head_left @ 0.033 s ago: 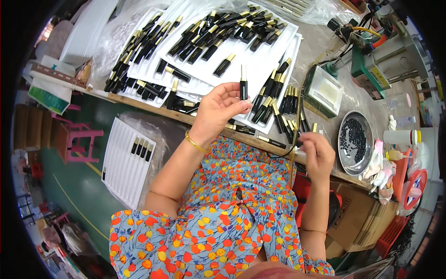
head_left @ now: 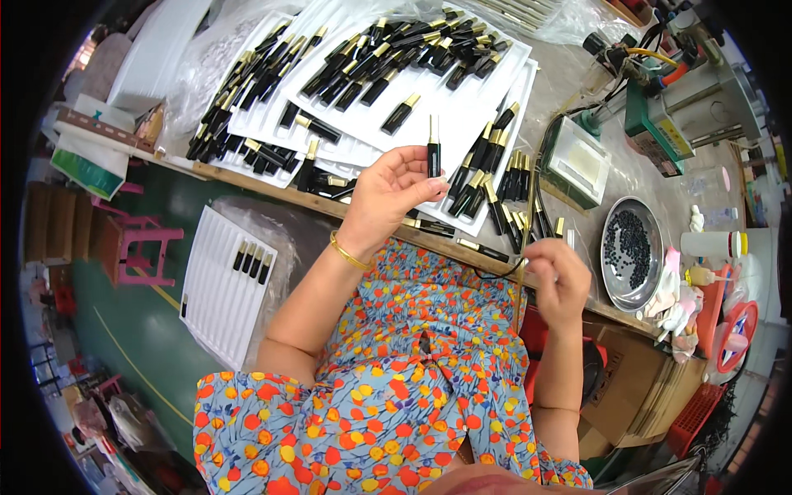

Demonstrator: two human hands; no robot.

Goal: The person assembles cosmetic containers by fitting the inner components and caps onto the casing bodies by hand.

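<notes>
The left hand (head_left: pixel 399 186) clasps 1 upright black tube (head_left: pixel 433 159) between thumb and curled fingers over the table (head_left: pixel 256 187), near its front edge, while the right hand (head_left: pixel 562 280), fingers bent and mostly closed, hovers at that edge's right part, though I cannot tell whether it pinches anything.

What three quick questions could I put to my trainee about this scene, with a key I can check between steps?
1. Which of the person's hands holds a black cosmetic tube?
2. What lies in the round metal bowl on the bench? A) white caps; B) small black pieces; C) coiled wire.
3. True or false: on the white tray at lower left, a lone black tube sits apart from a row of four.

Key: 1. The left hand; 2. B; 3. True.
</notes>
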